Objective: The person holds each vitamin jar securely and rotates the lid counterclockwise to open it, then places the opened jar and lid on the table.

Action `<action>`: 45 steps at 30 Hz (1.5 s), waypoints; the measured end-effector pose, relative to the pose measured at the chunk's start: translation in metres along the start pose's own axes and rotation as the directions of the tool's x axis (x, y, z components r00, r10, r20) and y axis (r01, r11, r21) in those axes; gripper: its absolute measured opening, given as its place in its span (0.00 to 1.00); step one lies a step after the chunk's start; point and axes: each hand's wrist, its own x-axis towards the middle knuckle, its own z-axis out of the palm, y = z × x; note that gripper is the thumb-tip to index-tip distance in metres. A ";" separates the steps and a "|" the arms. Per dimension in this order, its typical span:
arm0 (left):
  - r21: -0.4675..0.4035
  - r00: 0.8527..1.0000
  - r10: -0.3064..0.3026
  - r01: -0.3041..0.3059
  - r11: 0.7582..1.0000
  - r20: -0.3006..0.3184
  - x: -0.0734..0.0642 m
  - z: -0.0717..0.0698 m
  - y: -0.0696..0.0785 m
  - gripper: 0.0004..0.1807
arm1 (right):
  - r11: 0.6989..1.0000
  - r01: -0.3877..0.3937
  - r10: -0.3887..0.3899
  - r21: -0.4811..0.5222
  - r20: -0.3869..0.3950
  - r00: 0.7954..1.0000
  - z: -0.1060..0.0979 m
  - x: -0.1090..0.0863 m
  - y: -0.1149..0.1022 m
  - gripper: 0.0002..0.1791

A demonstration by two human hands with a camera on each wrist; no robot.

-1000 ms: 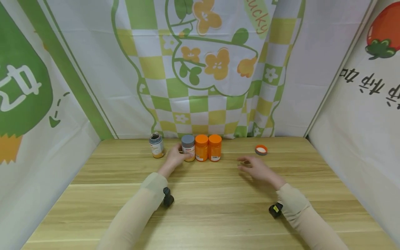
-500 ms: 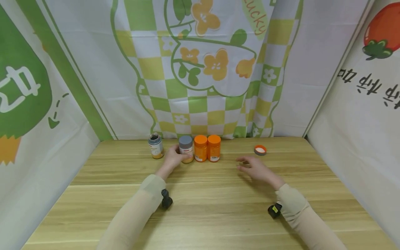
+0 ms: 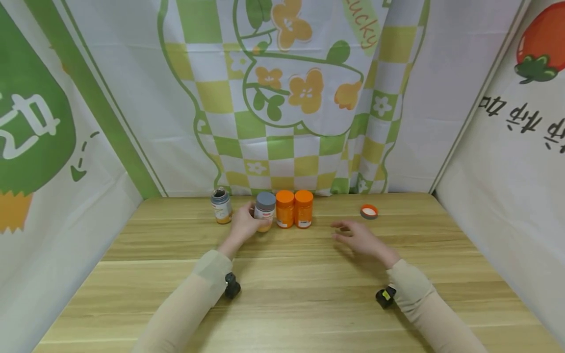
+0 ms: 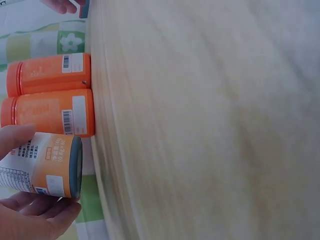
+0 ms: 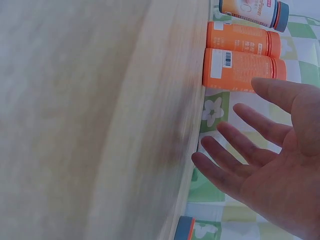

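Observation:
My left hand (image 3: 244, 223) grips a grey-lidded jar (image 3: 265, 206), thumb on the near side and fingers behind it. The jar leans slightly; in the left wrist view its white and orange label (image 4: 37, 162) and dark base (image 4: 76, 167) show. Right beside it stand two orange jars (image 3: 285, 211) with orange lids. My right hand (image 3: 359, 238) hovers over the table to the right of the jars, holding nothing. Its fingers (image 5: 250, 147) are spread and relaxed in the right wrist view.
A lidless jar (image 3: 222, 210) with a dark mouth stands upright left of my left hand. An upturned lid (image 3: 369, 212), grey outside with an orange rim, lies at the back right of the wooden table (image 3: 287, 294). Behind hangs a checked curtain (image 3: 287, 147).
My left hand has drawn the grey-lidded jar a little toward me and tilted it. My right hand has shifted only slightly left.

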 end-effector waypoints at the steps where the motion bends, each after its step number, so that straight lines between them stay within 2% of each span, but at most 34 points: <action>1: -0.001 1.000 0.004 -0.004 1.000 -0.002 -0.001 0.000 0.001 0.25 | 1.000 -0.004 0.004 0.000 0.003 1.000 0.000 0.000 -0.001 0.22; 6: -0.011 0.999 0.031 -0.031 0.999 -0.010 -0.007 -0.001 0.008 0.24 | 1.000 -0.016 0.016 0.003 0.005 1.000 0.002 0.001 -0.004 0.22; 15: -0.024 0.998 0.059 -0.059 0.998 -0.012 -0.015 0.000 0.015 0.23 | 1.000 0.019 -0.019 0.011 -0.001 1.000 0.006 0.004 -0.006 0.22; 28: -0.066 0.997 0.059 -0.056 0.996 0.040 -0.031 0.006 0.027 0.23 | 0.998 0.040 -0.041 0.048 0.003 0.999 0.010 0.004 -0.015 0.21; 45: -0.111 0.991 0.111 -0.102 0.989 0.074 -0.045 0.017 0.032 0.21 | 0.992 0.057 -0.056 0.109 -0.010 0.998 0.014 0.004 -0.025 0.21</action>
